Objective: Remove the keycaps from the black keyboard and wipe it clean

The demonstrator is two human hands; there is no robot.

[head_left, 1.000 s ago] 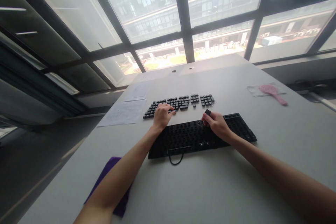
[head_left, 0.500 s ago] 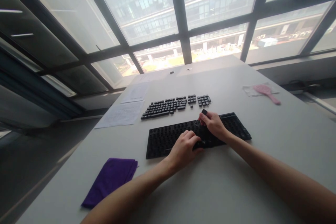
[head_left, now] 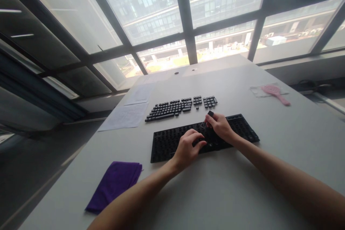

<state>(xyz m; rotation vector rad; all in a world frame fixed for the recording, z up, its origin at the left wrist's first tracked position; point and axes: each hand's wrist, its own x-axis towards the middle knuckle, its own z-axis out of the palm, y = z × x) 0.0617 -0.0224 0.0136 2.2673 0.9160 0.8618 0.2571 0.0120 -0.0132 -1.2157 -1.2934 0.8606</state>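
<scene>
A black keyboard [head_left: 167,145] with most of its keycaps off lies on the white table. My right hand [head_left: 219,127] is closed round a keycap puller [head_left: 210,114]; its dark handle end sticks up past the fingers, and its wire loop reaches down on the left, over the keyboard's middle. My left hand [head_left: 188,147] hovers at the keyboard's front middle, thumb apart from the curled fingers, with nothing I can make out between them. Beyond the keyboard, the loose black keycaps [head_left: 172,107] are laid out in keyboard order, with a few small groups at their right end.
A folded purple cloth [head_left: 114,185] lies at the near left, beside my left forearm. Paper sheets [head_left: 124,115] rest along the table's left edge. At the right is a pink brush-shaped thing [head_left: 275,92] on a clear plastic bag. Tall windows stand behind the table.
My left hand has lifted slightly, and its thumb and fingers have spread apart. My right hand keeps the puller in nearly the same place. The view has shifted a little.
</scene>
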